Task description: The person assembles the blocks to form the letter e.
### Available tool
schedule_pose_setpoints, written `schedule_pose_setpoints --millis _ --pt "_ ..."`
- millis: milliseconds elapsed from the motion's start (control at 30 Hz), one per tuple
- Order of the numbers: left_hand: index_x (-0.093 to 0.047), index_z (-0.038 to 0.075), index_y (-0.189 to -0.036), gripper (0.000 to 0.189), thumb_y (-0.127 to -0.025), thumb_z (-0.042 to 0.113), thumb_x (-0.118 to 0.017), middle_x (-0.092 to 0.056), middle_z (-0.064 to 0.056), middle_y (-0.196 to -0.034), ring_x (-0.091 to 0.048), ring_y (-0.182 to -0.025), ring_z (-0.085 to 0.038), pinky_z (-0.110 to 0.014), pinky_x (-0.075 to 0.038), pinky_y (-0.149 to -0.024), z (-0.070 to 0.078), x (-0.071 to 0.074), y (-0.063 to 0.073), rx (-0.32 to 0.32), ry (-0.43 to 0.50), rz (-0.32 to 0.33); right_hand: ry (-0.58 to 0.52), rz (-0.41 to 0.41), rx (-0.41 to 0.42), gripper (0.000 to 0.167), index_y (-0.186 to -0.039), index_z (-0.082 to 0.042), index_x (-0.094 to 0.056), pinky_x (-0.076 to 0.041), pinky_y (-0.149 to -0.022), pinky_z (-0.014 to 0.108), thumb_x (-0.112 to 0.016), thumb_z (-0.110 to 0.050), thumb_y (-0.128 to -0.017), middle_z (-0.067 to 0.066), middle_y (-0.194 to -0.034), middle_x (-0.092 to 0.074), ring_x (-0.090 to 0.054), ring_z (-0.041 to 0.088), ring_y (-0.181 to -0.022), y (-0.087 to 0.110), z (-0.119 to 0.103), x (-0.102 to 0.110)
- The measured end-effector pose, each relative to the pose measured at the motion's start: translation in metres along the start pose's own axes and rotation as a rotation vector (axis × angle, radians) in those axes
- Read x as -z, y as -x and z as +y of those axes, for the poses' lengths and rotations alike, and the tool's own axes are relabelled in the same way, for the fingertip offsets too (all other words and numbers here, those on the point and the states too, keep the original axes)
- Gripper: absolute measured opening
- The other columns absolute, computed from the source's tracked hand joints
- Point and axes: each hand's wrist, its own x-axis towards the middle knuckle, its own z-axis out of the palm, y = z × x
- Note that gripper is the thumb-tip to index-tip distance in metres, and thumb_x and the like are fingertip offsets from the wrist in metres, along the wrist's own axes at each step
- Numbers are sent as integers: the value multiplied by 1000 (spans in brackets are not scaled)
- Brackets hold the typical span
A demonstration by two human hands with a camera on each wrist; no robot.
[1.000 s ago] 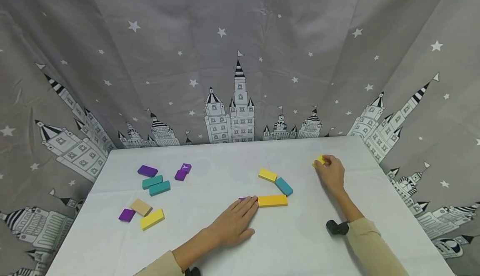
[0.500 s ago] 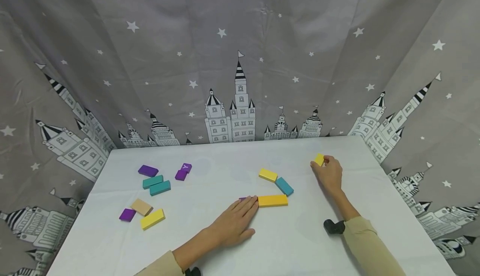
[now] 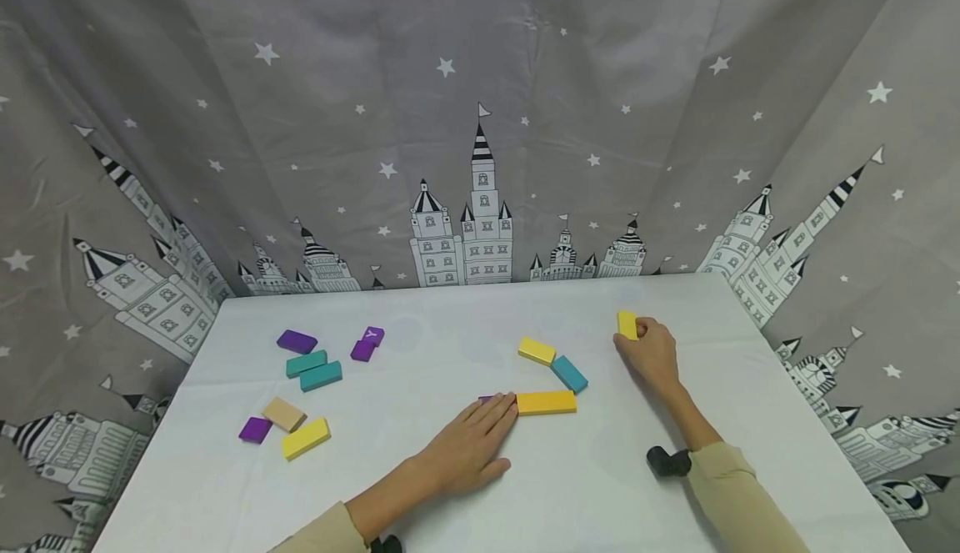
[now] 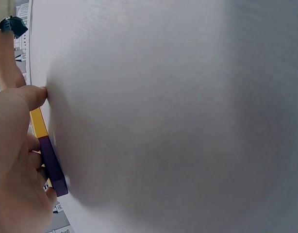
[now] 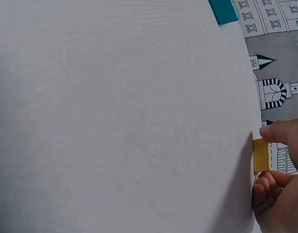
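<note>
My right hand (image 3: pixel 654 357) pinches a small yellow block (image 3: pixel 626 324) at the right back of the table. In the right wrist view, the thumb and fingers grip that block from its two sides. My left hand (image 3: pixel 467 451) lies with its fingers outstretched over a purple block, which is mostly hidden in the head view. The left wrist view shows the purple block (image 4: pixel 53 167) end to end with a long orange-yellow block (image 3: pixel 546 403). Just behind these, a teal-blue block (image 3: pixel 569 374) touches or nearly touches another yellow block (image 3: pixel 536 350).
Several blocks lie on the left of the white table (image 3: pixel 420 311): purple (image 3: pixel 296 341), teal (image 3: pixel 320 376), tan (image 3: pixel 283 414) and yellow (image 3: pixel 306 439) ones. One small purple block (image 3: pixel 372 335) bears a white letter Y. A grey castle-print curtain (image 3: pixel 585 77) hangs behind.
My right hand has moved a little left with the yellow block, which has turned so its length points away from me. The left hand stays in place.
</note>
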Motion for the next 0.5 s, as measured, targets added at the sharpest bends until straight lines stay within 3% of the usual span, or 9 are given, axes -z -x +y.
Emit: schedule_pose_setpoints --millis 200,500 --pt "-25 2 -157 73 -103 48 -45 -19 -13 -164 -17 -150 -25 -42 -20 -119 1 1 0 7 -4 -15 17 -31 20 49 -129 13 -55 -49 -90 51 -65 -12 -88 28 -115 -60 -57 39 -104 -1 -4 0" --pt "-25 2 -157 73 -103 47 -46 -19 -13 -164 -17 -150 -25 -42 -21 -118 1 2 1 7 -4 -16 29 -128 94 47 -130 9 -58 -47 -94 52 -66 -8 -87 27 -121 -60 -56 38 -107 -1 -16 -3"
